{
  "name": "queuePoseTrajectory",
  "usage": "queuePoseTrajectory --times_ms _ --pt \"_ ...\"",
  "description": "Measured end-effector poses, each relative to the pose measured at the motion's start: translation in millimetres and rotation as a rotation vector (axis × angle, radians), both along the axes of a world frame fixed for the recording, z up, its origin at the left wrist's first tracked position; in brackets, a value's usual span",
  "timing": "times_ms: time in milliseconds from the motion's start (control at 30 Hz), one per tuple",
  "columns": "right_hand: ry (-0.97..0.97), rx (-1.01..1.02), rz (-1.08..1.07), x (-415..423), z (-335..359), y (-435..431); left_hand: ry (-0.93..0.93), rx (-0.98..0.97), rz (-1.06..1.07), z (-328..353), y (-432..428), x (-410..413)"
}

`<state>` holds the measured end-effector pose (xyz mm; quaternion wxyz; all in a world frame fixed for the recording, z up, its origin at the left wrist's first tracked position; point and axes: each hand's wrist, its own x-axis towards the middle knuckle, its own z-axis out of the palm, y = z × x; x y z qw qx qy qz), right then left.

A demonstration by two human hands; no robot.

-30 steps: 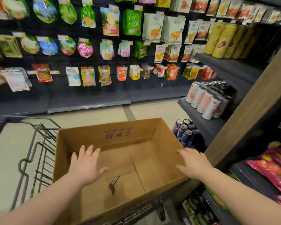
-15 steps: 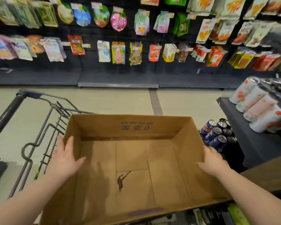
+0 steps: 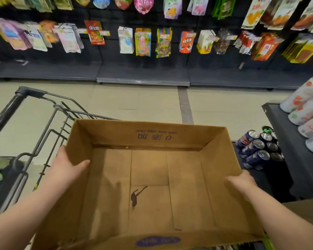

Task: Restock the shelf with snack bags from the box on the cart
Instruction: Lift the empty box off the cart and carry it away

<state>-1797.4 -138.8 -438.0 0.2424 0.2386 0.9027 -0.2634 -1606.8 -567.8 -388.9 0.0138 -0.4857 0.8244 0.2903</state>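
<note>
Grip check: your left hand (image 3: pixel 67 168) pinches the left wall of the open brown cardboard box (image 3: pixel 152 138), thumb inside. Your right hand (image 3: pixel 242 183) clamps the right rim the same way. That box sits over the near end of the grey wire shopping cart (image 3: pixel 9 110); whether it rests there, I can't tell. There are no bags inside, just bare cardboard floor, so this looks like clearing the empty. Lift it level, both sides together, because thin walls bow if you squeeze. Mind the blue drink cans (image 3: pixel 255 147) near the right wall. Across the aisle hang the colourful snack bags (image 3: pixel 143 42).
</note>
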Motion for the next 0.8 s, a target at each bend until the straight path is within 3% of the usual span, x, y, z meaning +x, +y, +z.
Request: queuePoseTrajectory --times_ms 300,533,800 --pt "0.021 0.005 -0.067 -4.3 11.5 -8.0 0.004 -0.057 -0.019 13.6 6.1 1.9" --pt "0.109 0.071 -0.053 -0.7 63.6 0.2 0.024 -0.135 -0.094 60.0 2.0 0.4" --pt "0.348 0.142 -0.095 27.0 165.7 18.1 0.230 -0.151 -0.163 123.9 2.0 8.1"
